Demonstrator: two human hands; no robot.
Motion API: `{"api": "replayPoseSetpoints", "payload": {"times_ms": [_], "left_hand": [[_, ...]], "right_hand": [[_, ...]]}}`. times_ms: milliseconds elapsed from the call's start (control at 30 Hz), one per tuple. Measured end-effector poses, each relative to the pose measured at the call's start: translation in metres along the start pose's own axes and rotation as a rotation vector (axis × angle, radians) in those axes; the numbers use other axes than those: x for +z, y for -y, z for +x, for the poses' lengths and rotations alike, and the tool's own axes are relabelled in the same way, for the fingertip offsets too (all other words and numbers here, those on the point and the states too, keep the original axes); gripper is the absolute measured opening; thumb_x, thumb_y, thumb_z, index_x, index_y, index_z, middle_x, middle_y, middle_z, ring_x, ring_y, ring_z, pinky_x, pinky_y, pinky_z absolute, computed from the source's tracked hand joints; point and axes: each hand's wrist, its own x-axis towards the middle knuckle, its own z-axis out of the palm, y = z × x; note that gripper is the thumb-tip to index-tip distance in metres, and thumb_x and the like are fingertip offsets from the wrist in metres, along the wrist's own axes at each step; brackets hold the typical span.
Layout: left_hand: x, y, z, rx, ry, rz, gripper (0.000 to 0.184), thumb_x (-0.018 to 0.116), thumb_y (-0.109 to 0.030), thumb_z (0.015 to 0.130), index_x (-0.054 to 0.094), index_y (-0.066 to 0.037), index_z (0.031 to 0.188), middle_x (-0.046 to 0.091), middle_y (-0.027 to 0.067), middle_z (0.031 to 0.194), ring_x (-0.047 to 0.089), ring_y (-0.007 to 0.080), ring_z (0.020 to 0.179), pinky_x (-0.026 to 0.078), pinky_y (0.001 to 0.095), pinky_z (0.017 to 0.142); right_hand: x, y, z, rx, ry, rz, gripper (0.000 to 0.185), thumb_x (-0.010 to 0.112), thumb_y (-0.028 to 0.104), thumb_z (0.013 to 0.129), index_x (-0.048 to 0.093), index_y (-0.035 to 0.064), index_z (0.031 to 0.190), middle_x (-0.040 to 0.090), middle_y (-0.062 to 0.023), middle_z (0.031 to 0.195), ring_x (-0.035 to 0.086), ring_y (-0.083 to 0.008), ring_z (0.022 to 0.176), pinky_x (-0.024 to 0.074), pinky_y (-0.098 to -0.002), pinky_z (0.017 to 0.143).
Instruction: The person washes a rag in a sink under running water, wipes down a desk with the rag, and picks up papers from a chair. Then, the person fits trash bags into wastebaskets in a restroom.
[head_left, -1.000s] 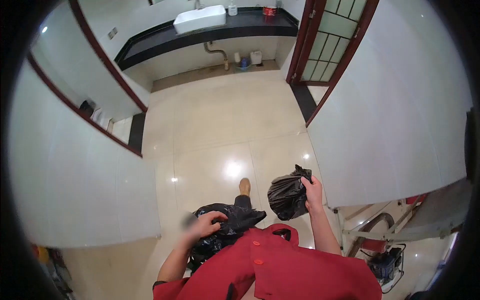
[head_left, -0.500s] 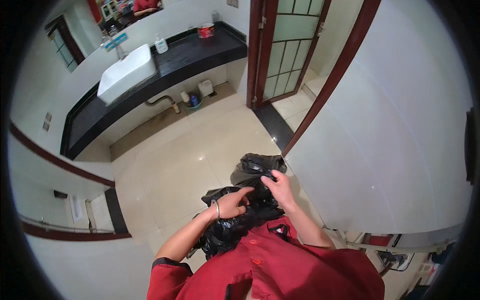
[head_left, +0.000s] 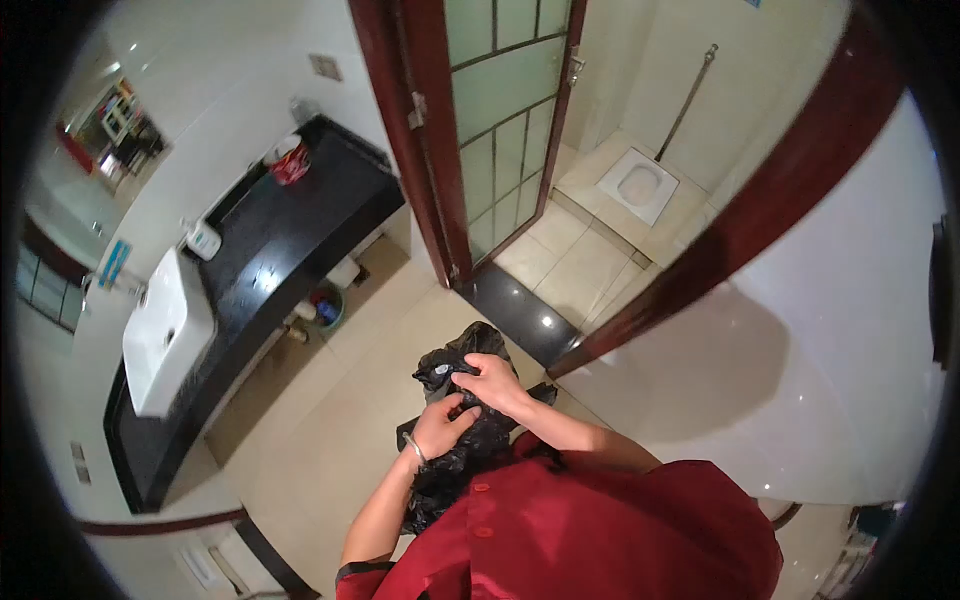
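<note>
A crumpled black plastic bag is in front of my body, above the tiled floor, partly covered by my hands and red shirt. My right hand pinches the bag's upper part between thumb and fingers; a small pale spot shows beside the thumb. Lower and to the left, my left hand, with a bracelet at the wrist, curls its fingers and thumb around a fold of the same bag. What the bag contains, if anything, is hidden.
A doorway with a glass-paned door opens ahead, showing a squat toilet on a raised step. To the left, a black counter carries a white sink, a soap bottle and a red tub. A white wall curves along the right.
My view has turned right toward the doorway, bringing the squat toilet into sight. Both hands have come closer together and their fingers have closed on the bag.
</note>
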Motion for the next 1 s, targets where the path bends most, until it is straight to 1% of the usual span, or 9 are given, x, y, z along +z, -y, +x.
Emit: {"api": "replayPoseSetpoints", "payload": {"times_ms": [167, 233, 300, 367, 433, 633, 700, 833, 1000], "left_hand": [[-0.029, 0.003, 0.139, 0.116, 0.208, 0.041, 0.020, 0.055, -0.021, 0.079, 0.057, -0.001, 0.084, 0.057, 0.0090, 0.068, 0.049, 0.0116, 0.060, 0.041, 0.0269, 0.057], [-0.041, -0.001, 0.195, 0.142, 0.311, 0.041, 0.020, 0.054, -0.020, 0.080, 0.057, -0.002, 0.088, 0.058, 0.0092, 0.070, 0.050, 0.0111, 0.062, 0.041, 0.0269, 0.059], [-0.048, -0.017, 0.246, 0.172, 0.427, 0.002, 0.021, 0.054, -0.019, 0.080, 0.057, -0.001, 0.088, 0.058, 0.0100, 0.071, 0.051, 0.0121, 0.064, 0.041, 0.0271, 0.059], [-0.048, -0.033, 0.300, 0.186, 0.506, -0.019, 0.022, 0.054, -0.020, 0.079, 0.057, 0.000, 0.088, 0.058, 0.0104, 0.070, 0.051, 0.0129, 0.063, 0.041, 0.0276, 0.059], [-0.047, -0.045, 0.353, 0.177, 0.592, 0.107, 0.028, 0.057, -0.023, 0.077, 0.055, 0.003, 0.086, 0.057, 0.0114, 0.068, 0.051, 0.0145, 0.062, 0.041, 0.0292, 0.059], [-0.002, -0.099, 0.491, 0.222, 0.796, 0.167, 0.025, 0.058, -0.020, 0.076, 0.058, 0.002, 0.086, 0.059, 0.0048, 0.073, 0.050, 0.0103, 0.067, 0.041, 0.0262, 0.061], [0.015, -0.125, 0.530, 0.168, 0.856, 0.107, 0.026, 0.057, -0.023, 0.074, 0.057, 0.002, 0.082, 0.059, 0.0106, 0.070, 0.052, 0.0137, 0.063, 0.042, 0.0287, 0.059], [0.058, -0.146, 0.596, 0.167, 0.874, 0.273, 0.020, 0.057, -0.018, 0.075, 0.057, -0.001, 0.085, 0.057, 0.0016, 0.072, 0.048, 0.0068, 0.067, 0.040, 0.0236, 0.061], [0.112, -0.193, 0.664, 0.186, 0.962, 0.227, 0.024, 0.057, -0.022, 0.077, 0.048, -0.001, 0.069, 0.041, 0.0000, 0.057, 0.035, 0.0067, 0.056, 0.033, 0.0239, 0.049]], "right_hand": [[-0.044, -0.025, 0.105, 0.033, -0.122, -0.025, 0.027, 0.059, 0.019, 0.070, 0.046, -0.0036, 0.069, 0.048, -0.0169, 0.058, 0.043, -0.0178, 0.051, 0.0382, -0.0335, 0.051], [-0.064, -0.031, 0.146, 0.097, -0.138, -0.004, 0.019, 0.060, 0.014, 0.072, 0.053, -0.0026, 0.075, 0.052, -0.0030, 0.060, 0.044, -0.0068, 0.056, 0.0390, -0.0262, 0.049], [-0.084, -0.039, 0.176, 0.185, -0.197, 0.041, 0.023, 0.060, 0.017, 0.072, 0.053, -0.0044, 0.076, 0.053, -0.0061, 0.063, 0.046, -0.0080, 0.059, 0.0407, -0.0274, 0.051], [-0.109, -0.032, 0.207, -0.034, -0.538, -0.142, 0.029, 0.061, 0.020, 0.070, 0.051, -0.0065, 0.076, 0.053, -0.0094, 0.063, 0.047, -0.0106, 0.060, 0.0411, -0.0287, 0.054], [-0.142, -0.031, 0.234, 0.189, -0.526, -0.142, 0.029, 0.062, 0.021, 0.068, 0.050, -0.0043, 0.077, 0.051, -0.0118, 0.061, 0.046, -0.0131, 0.057, 0.0398, -0.0295, 0.054], [-0.250, -0.043, 0.296, 0.282, -0.728, -0.071, 0.027, 0.060, 0.020, 0.068, 0.049, -0.0041, 0.074, 0.047, -0.0114, 0.058, 0.043, -0.0124, 0.056, 0.0385, -0.0299, 0.052], [-0.285, -0.053, 0.317, 0.222, -0.805, -0.086, 0.027, 0.059, 0.021, 0.068, 0.049, -0.0039, 0.073, 0.047, -0.0132, 0.059, 0.044, -0.0124, 0.056, 0.0387, -0.0297, 0.053], [-0.355, -0.070, 0.342, 0.331, -0.847, -0.105, 0.027, 0.060, 0.021, 0.067, 0.053, -0.0028, 0.077, 0.053, -0.0158, 0.065, 0.051, -0.0237, 0.057, 0.0408, -0.0319, 0.056], [-0.438, -0.104, 0.357, 0.410, -0.972, -0.075, 0.024, 0.060, 0.019, 0.068, 0.054, -0.0027, 0.078, 0.055, -0.0113, 0.065, 0.051, -0.0159, 0.059, 0.0409, -0.0297, 0.056]]}}
